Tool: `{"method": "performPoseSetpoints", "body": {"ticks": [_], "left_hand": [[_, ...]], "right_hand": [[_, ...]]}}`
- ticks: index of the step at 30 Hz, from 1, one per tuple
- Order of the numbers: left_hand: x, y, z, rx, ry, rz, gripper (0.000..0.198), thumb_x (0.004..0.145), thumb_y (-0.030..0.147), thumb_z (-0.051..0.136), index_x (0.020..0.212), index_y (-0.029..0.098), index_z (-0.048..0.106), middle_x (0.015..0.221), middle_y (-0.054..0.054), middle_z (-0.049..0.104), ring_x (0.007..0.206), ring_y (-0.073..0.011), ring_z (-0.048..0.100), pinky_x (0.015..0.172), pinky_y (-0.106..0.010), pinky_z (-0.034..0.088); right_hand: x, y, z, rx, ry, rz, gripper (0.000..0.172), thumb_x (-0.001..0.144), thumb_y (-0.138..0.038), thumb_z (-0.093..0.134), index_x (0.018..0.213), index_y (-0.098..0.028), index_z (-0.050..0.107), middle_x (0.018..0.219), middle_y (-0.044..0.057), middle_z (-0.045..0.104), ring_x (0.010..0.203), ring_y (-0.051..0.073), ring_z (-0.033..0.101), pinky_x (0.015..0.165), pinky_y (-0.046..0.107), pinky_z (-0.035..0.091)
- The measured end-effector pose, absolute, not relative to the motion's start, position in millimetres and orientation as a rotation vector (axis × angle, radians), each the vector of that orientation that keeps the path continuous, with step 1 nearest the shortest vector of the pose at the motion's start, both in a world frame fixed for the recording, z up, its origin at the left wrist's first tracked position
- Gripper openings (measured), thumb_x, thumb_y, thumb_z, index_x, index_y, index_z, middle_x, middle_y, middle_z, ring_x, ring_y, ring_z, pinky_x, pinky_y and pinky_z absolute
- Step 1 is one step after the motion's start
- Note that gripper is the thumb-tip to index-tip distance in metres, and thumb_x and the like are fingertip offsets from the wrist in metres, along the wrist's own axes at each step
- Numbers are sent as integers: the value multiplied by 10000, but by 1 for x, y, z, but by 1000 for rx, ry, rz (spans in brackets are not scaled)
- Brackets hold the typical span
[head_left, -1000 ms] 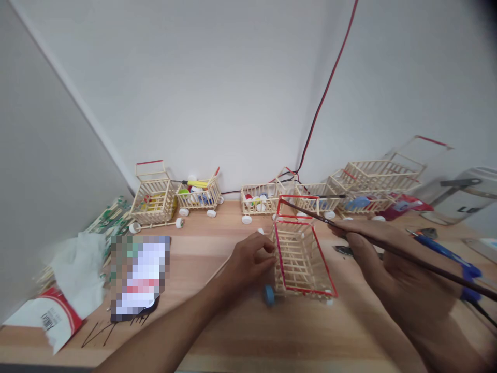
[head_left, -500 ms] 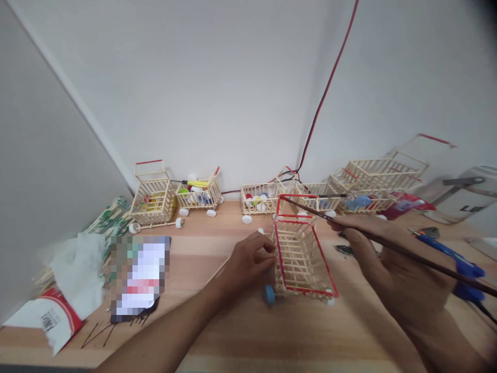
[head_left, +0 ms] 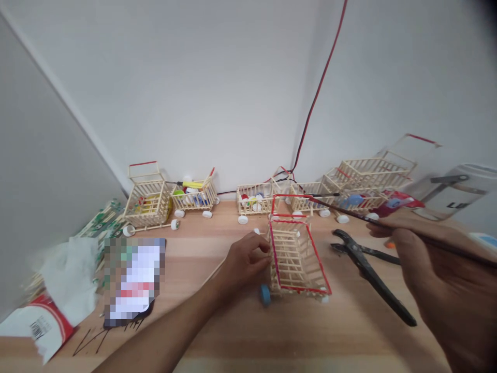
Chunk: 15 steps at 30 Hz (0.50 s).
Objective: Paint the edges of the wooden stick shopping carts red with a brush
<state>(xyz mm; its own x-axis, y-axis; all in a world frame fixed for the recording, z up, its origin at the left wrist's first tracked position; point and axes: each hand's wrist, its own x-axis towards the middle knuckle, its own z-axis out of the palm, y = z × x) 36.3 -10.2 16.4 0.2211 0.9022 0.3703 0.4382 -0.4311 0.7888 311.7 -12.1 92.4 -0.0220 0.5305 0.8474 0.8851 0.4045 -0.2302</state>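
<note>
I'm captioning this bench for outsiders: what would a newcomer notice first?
Probably the miniature stick-built shopping cart at centre, its rim and handle coloured red, with the left hand at its left side. The right hand holds a paintbrush, its tip by the handle's right end. Similar carts line the back, and black pliers lie right of the central cart.

We face a pale grey wall (head_left: 194, 93) along the wood-grained counter (head_left: 240, 339)'s back edge, a side wall (head_left: 42, 155) flanking its left.
</note>
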Motion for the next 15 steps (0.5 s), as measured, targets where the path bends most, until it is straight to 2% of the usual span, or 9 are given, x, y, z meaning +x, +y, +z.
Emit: {"method": "performPoseSetpoints", "body": {"ticks": [4,15], "left_hand": [[36,-11,17,1951,1247,1111,100,797,125,642,878,181,658,903,-4,662,865,-151,613,783,-236,448],[37,-9,14,1919,1250,1110,71,803,166,658,870,188,669,921,-15,658,880,-164,608,792,-251,460]], "right_hand": [[307,-14,100,-1244,-1728,-537,237,915,-366,486,887,-236,683,876,31,725,870,206,670,735,339,469],[317,-24,89,-1164,-1843,-640,210,916,-371,488,964,-256,657,759,-20,722,741,163,668,654,301,459]]}}
